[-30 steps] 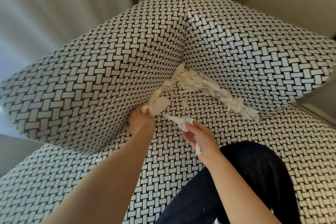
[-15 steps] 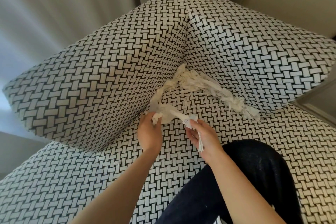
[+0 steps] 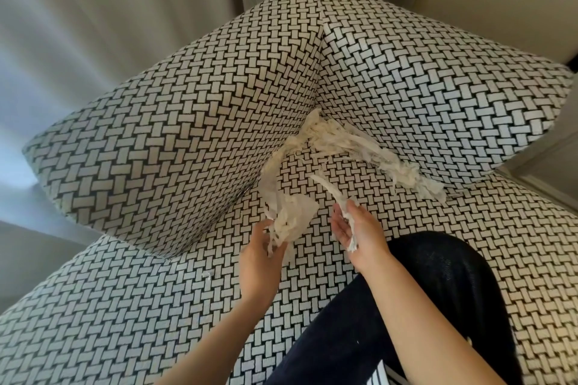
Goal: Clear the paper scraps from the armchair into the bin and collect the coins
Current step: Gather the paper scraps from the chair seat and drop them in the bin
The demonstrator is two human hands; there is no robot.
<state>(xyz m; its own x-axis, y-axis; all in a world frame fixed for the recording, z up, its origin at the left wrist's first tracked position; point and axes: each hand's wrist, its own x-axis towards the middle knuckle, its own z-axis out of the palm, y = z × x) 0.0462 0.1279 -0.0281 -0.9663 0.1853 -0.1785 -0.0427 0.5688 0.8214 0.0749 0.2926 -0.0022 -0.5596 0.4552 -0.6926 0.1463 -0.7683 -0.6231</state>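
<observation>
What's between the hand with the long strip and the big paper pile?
Head view: only the armchair's woven seat, plus the strip itself, which the right hand holds pointing toward the pile.

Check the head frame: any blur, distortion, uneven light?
Head view: the wide angle bows the armchair edges. Head view: cool daylight comes through the curtain on the left, with a warmer tone on the seat. Head view: the scraps in the left hand look slightly smeared, while the weave is sharp.
</observation>
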